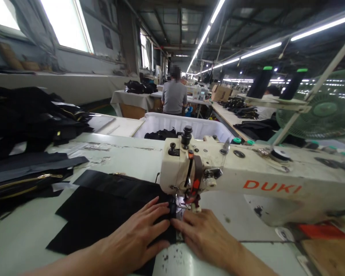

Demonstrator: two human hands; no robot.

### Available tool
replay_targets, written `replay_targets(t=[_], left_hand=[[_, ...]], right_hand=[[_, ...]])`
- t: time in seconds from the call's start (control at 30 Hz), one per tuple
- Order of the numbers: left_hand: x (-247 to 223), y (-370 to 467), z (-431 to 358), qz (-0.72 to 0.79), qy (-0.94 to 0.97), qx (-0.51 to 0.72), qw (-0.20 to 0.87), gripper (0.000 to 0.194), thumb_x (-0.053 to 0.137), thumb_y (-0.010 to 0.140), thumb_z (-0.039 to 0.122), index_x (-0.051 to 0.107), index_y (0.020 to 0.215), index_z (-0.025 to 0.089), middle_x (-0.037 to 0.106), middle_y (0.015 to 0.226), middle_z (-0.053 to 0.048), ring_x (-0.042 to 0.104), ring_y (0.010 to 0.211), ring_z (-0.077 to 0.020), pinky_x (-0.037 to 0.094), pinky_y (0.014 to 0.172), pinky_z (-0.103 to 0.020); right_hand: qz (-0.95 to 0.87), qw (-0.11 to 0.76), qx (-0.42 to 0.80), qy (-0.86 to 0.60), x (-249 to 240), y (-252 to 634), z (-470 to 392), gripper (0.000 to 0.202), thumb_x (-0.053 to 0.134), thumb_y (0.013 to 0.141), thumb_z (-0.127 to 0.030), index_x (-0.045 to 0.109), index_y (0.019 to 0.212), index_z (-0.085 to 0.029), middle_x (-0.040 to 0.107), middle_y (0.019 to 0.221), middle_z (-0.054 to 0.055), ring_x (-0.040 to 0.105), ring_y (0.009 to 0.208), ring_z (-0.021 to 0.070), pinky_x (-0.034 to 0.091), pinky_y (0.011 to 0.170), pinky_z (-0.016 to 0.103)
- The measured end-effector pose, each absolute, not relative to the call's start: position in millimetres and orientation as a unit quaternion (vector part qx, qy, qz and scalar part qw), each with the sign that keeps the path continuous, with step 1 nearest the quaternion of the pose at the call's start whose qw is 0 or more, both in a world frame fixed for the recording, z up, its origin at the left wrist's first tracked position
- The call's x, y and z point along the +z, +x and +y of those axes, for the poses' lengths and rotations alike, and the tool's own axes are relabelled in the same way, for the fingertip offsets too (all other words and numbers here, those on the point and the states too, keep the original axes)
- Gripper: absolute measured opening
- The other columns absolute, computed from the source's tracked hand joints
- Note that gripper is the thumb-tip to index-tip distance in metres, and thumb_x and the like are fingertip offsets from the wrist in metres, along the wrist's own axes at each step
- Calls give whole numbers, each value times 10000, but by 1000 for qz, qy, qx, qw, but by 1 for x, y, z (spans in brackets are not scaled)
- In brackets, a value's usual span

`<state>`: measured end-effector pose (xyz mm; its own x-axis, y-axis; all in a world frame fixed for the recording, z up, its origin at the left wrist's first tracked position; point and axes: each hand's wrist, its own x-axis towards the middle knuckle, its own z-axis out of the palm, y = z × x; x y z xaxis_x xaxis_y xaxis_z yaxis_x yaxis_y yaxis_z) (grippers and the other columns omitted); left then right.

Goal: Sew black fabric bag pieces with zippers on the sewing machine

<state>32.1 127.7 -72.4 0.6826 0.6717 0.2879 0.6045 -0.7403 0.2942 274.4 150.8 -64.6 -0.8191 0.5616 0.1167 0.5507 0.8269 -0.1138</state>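
Observation:
Black fabric (103, 207) lies in overlapping pieces on the pale green machine table, its right edge beside the needle area of a white sewing machine (227, 168). Spread on this fabric, my left hand (138, 234) has its fingers apart and pointing toward the presser foot (184, 205). To the right of the foot is my right hand (204, 234), its fingers curled and close together, with the index fingertip at the fabric's edge. Whether those fingers pinch any cloth is hidden.
Dark fabric and pieces with gold zippers (25, 182) are piled at the left. Behind the machine stands a white bin (189, 122) with black items. Farther back sits a person in grey (174, 96). A green fan (324, 109) and thread cones (260, 84) are at the right.

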Motion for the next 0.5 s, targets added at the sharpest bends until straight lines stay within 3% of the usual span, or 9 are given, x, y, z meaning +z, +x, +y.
replay_targets(t=[0.17, 0.3, 0.5], left_hand=[[-71, 31, 135, 348, 914, 186, 94, 278, 670, 888, 261, 645, 1158, 197, 601, 1327, -100, 500, 1309, -252, 315, 1161, -480], [-68, 29, 148, 355, 912, 178, 101, 230, 652, 903, 284, 660, 1117, 201, 603, 1323, -99, 502, 1306, -238, 310, 1165, -462], [-59, 30, 158, 355, 911, 182, 109, 127, 618, 934, 269, 657, 1035, 204, 640, 1217, -64, 577, 1180, -203, 361, 1122, -400]], right_hand=[[-953, 85, 14, -289, -68, 268, 155, 429, 555, 816, -72, 547, 1207, -248, 678, 970, 2, 654, 834, 189, 503, 721, 289], [-950, 118, -26, -287, -71, 263, 161, 560, 521, 728, -6, 526, 1251, -205, 701, 1005, 33, 667, 880, 194, 507, 769, 277], [-949, 116, -43, -291, -67, 263, 162, 573, 525, 736, -13, 526, 1291, -157, 701, 1059, 68, 671, 845, 198, 520, 735, 277]])
